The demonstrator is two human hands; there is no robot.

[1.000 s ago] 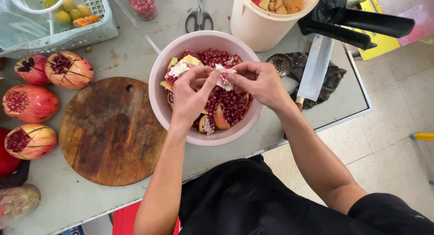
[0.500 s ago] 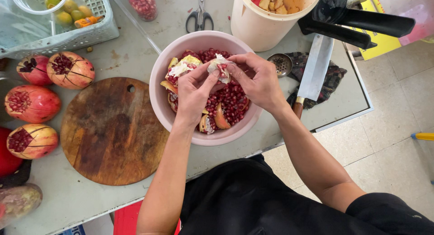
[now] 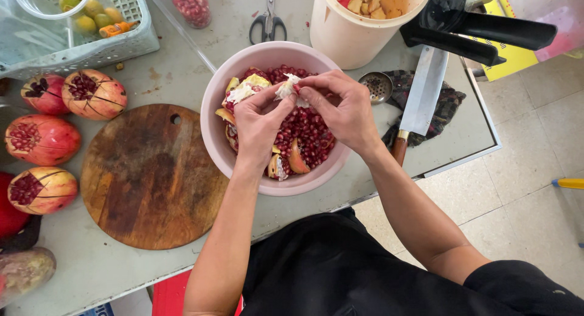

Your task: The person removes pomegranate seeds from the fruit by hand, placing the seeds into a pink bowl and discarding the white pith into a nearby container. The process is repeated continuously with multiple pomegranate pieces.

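Left hand (image 3: pixel 258 118) and right hand (image 3: pixel 344 106) both pinch one white pomegranate pith piece (image 3: pixel 291 88), fingers closed on it, over pink bowl (image 3: pixel 213 118). Bowl already holds thick layer of red arils (image 3: pixel 307 130) plus peel scraps (judged well underway). Four scored pomegranates (image 3: pixel 42 139) wait unopened left of round wooden board (image 3: pixel 152 176). Cleaver (image 3: pixel 420 97) lies beside bowl, untouched.

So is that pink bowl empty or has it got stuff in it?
Partly full: the pink bowl holds red pomegranate seeds and peel pieces.
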